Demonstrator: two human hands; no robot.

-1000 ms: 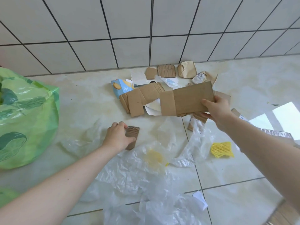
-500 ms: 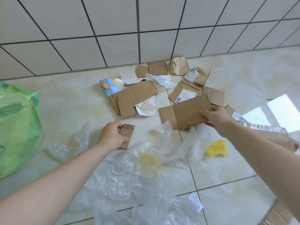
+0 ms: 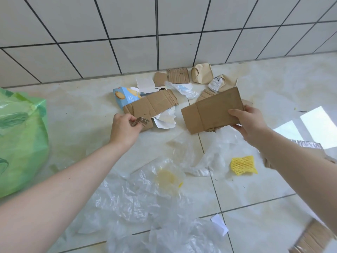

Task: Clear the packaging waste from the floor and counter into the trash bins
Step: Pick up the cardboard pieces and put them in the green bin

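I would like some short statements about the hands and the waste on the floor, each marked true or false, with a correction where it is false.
1. The right hand holds a flat piece of brown cardboard. True.
2. The left hand is open and holds nothing. False: it grips a small scrap of cardboard.
3. A yellow foam net lies on the floor tiles. True.
4. The green bag is on the right side of the view. False: it is at the left edge.
5. The blue snack box lies partly under a folded cardboard sheet. True.
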